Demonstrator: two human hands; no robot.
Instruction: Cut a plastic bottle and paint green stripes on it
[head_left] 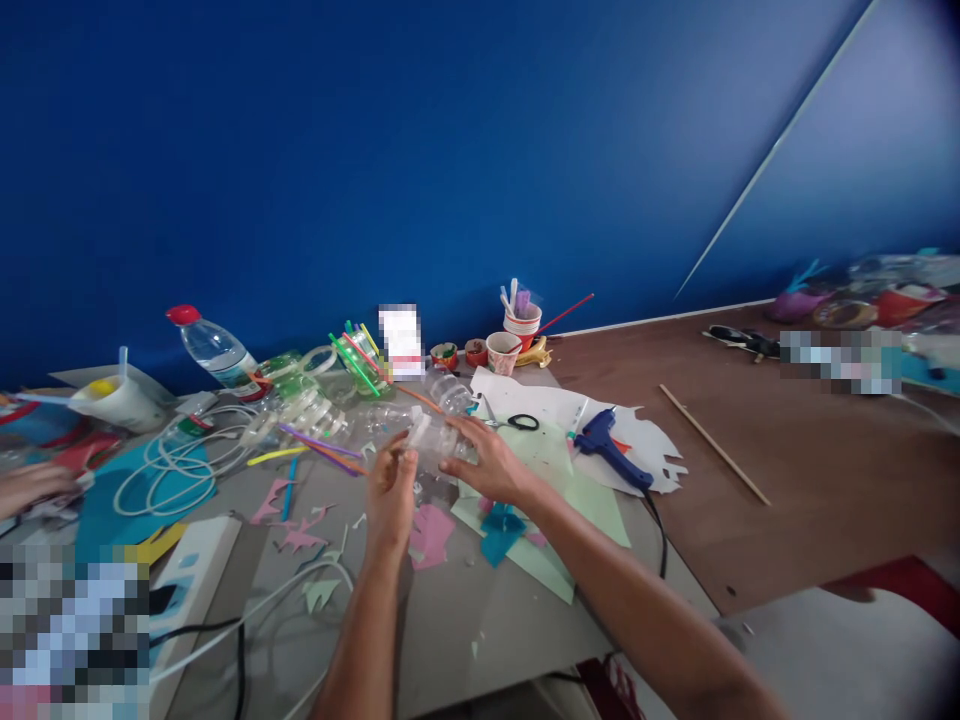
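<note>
Between my two hands is a clear plastic piece that looks like part of a bottle. My left hand grips its left side, thumb towards me. On the other side, the fingers of my right hand curl around the piece. Just behind them lie more clear plastic bottle parts. Black-handled scissors rest on white paper beyond my right hand. Pink paper scraps and a teal scrap lie below the hands on the table.
A blue glue gun sits on paper at right, its cord running off the table's front. A white power strip and coiled white cable are at left. A bottle leans near the wall. Another person's hand is at far left.
</note>
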